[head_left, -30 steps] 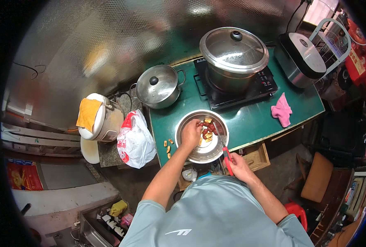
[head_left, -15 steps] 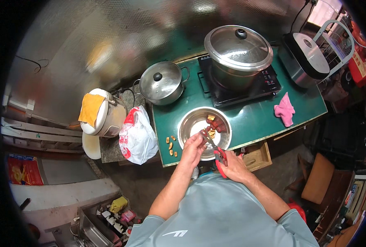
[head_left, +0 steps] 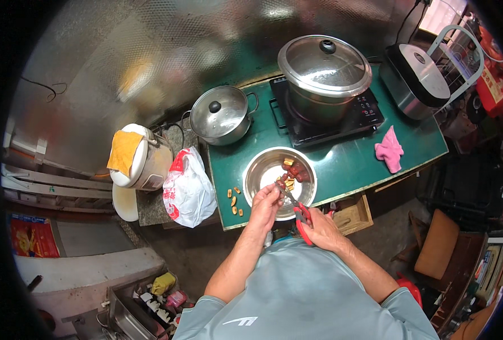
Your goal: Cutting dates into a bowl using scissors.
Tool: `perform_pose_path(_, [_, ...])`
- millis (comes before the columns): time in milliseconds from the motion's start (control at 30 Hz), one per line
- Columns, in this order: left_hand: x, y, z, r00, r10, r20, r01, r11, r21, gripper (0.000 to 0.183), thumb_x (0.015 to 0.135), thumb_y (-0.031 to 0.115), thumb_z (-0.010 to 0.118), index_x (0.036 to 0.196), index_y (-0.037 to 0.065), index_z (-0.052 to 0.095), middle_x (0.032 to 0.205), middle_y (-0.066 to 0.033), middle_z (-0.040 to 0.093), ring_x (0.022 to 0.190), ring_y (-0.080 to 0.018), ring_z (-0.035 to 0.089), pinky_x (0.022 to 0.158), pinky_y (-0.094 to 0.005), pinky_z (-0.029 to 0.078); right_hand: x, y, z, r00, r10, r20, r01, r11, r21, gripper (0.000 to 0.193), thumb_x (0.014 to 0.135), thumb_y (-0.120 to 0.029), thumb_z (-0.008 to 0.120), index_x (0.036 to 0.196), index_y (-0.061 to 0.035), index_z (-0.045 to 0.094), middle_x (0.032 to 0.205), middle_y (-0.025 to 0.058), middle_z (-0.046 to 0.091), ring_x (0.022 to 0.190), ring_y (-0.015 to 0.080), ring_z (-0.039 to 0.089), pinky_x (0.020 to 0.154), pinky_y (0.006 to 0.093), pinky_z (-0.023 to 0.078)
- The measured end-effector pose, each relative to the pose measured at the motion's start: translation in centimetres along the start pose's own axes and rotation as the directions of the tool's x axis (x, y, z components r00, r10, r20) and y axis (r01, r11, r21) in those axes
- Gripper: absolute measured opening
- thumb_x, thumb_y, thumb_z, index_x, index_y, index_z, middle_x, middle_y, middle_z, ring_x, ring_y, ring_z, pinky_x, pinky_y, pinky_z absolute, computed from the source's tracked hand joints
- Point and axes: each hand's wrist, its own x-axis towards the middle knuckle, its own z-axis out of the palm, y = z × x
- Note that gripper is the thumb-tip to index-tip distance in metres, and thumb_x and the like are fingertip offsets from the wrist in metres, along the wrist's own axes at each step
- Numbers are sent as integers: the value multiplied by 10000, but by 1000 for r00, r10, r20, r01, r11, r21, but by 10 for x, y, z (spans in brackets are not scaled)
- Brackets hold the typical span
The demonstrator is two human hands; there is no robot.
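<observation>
My left hand [head_left: 265,207] pinches a dark red date [head_left: 280,185] over a steel bowl [head_left: 251,173]. In my right hand [head_left: 322,230] is a pair of red-handled scissors [head_left: 302,214], its blades pointing at the date by my left fingertips. Whether the blades touch the date is too small to tell. Several whole red dates [head_left: 299,171] and some pale yellowish cut pieces [head_left: 288,161] lie in the bowl's right half. To the left of the bowl, several small tan pieces [head_left: 233,201] with dark edges are scattered on the green table [head_left: 342,164].
Behind the bowl stand a lidded pot [head_left: 220,116] and a large lidded pot [head_left: 325,73] on a black cooktop [head_left: 342,133]. A pink cloth [head_left: 389,150] lies at right, near a steel appliance [head_left: 415,82]. A white plastic bag [head_left: 189,190] sits left, beside a bucket-like cooker [head_left: 149,158].
The whole view has shifted very slightly. Both hands keep nearly the same place over the bowl, still with the date and the scissors.
</observation>
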Motion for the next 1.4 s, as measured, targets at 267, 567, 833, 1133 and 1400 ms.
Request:
perform_pose_path(267, [2, 0, 3, 999, 15, -35, -14, 1000, 15, 154, 933, 164, 626, 1057, 74, 611, 878, 18, 636, 763, -75, 576, 677, -232, 464, 2, 11, 14, 996, -49, -74, 50, 999, 13, 381, 891, -328, 572, 1035, 21, 521, 964, 218, 613, 902, 407, 604, 798, 503, 442])
perform_pose_path(567, [0, -2, 1, 996, 36, -86, -36, 999, 0, 144, 937, 174, 623, 1044, 80, 606, 873, 16, 628, 754, -76, 565, 668, -231, 462, 3, 8, 13, 997, -39, -61, 40, 999, 14, 357, 891, -292, 577, 1023, 38, 538, 984, 260, 630, 947, 443, 608, 810, 522, 469])
perform_pose_path(833, [3, -8, -10, 992, 92, -85, -92, 996, 7, 137, 954, 213, 606, 982, 80, 592, 844, 7, 607, 737, -86, 546, 672, -246, 467, 2, 2, 10, 999, -41, -32, 41, 999, 6, 349, 890, -273, 587, 1040, 41, 558, 994, 261, 639, 968, 437, 608, 831, 506, 477])
perform_pose_path(1133, [4, 2, -20, 999, 50, -7, -50, 997, 66, 159, 942, 227, 626, 972, 73, 598, 837, -4, 628, 762, -86, 581, 692, -240, 496, 3, 2, 8, 1000, -11, -2, 11, 1000, 8, 332, 892, -290, 586, 1009, 20, 583, 931, 254, 655, 925, 434, 622, 795, 515, 484])
perform_pose_path(1400, [0, 13, -20, 1000, 9, 7, -10, 987, 160, 168, 964, 212, 587, 1050, 68, 596, 920, -10, 641, 811, -102, 610, 731, -259, 525, 8, 18, 13, 997, 23, 73, -34, 988, 151, 420, 895, -375, 596, 1018, 26, 577, 903, 241, 656, 876, 409, 638, 753, 466, 488])
